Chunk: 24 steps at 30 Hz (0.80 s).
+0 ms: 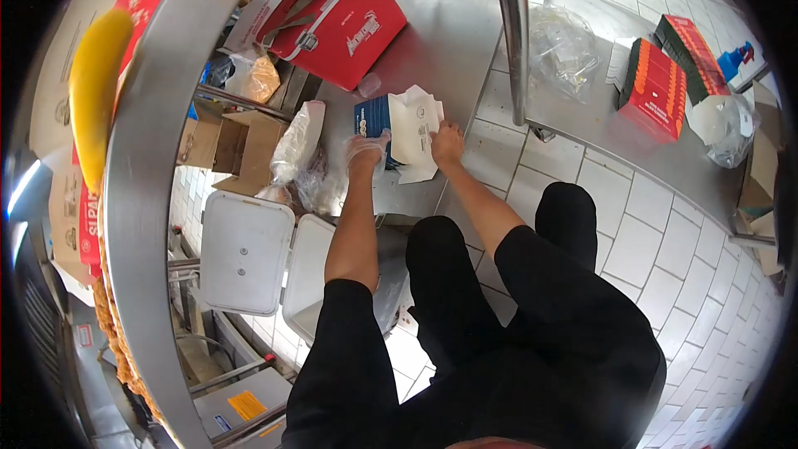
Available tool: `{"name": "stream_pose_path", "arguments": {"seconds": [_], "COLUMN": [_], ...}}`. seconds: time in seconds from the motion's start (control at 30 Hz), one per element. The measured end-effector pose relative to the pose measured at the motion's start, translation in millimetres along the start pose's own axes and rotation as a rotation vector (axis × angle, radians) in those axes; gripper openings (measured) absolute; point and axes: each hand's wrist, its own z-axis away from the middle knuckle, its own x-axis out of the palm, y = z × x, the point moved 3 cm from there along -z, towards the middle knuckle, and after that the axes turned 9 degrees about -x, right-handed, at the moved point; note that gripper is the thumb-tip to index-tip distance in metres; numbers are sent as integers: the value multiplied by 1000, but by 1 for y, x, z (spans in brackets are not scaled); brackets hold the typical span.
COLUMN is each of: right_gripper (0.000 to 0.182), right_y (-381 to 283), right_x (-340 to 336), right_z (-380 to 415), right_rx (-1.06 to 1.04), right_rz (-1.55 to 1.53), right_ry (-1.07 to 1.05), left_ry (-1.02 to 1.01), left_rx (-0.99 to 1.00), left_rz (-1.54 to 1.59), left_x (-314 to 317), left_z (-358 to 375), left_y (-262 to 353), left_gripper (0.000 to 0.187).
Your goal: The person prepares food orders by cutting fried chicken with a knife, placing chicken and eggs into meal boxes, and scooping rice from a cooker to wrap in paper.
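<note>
On the low steel shelf in front of me is a blue and white cardboard box, its pale flaps spread upward. My left hand, in a clear plastic glove, grips the box by its blue side. The white flap's right edge is pinched in my right hand, which looks bare. Both sets of fingers are partly hidden by the card. A white plastic bag lies just left of my left hand. Behind the box sits a small clear cup.
A red cooler bag stands at the back. Steel posts rise on my right, before red boxes and a clear bag. Brown cartons and a white lidded bin are at left, beside a curved steel edge.
</note>
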Motion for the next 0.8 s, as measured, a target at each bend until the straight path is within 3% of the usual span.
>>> {"name": "stream_pose_path", "arguments": {"seconds": [0.13,0.23,0.33,0.4,0.47,0.53,0.6,0.67,0.7,0.73,0.77,0.8], "right_gripper": [36,37,33,41,45,46,48,46,44,42,44,45], "right_y": [14,37,49,55,42,54,38,35,37,33,20,25], "right_x": [-19,-29,-67,-95,-149,-181,-241,-285,-300,-314,-333,-350], "right_z": [-7,-2,17,28,57,86,121,157,175,185,191,201], "right_rx": [116,150,97,-124,-159,223,433,563,594,617,729,699], "right_rz": [-182,-349,-491,-528,-461,-953,-1348,-1339,-1335,-1340,-1365,-1415], "right_ry": [-92,35,213,318,218,43,-201,-358,-417,-466,-488,-599], "left_ry": [-5,-18,0,4,-12,-4,12,-90,-119,-289,-202,-121], "left_rx": [29,37,20,78,181,247,292,389,449,508,654,794], "left_rz": [30,17,-12,39,203,397,571,693,673,1100,981,849], "left_x": [12,9,13,4,-7,-24,-54,-98,-133,-182,-248,-304], "left_z": [-13,-9,-11,-5,43,110,183,285,336,380,412,438], "left_y": [-10,-11,-4,-8,-7,1,4,-6,-15,-25,-32,-46], "left_gripper": [73,73,67,61,56,51,46,42,40,39,37,35]}}
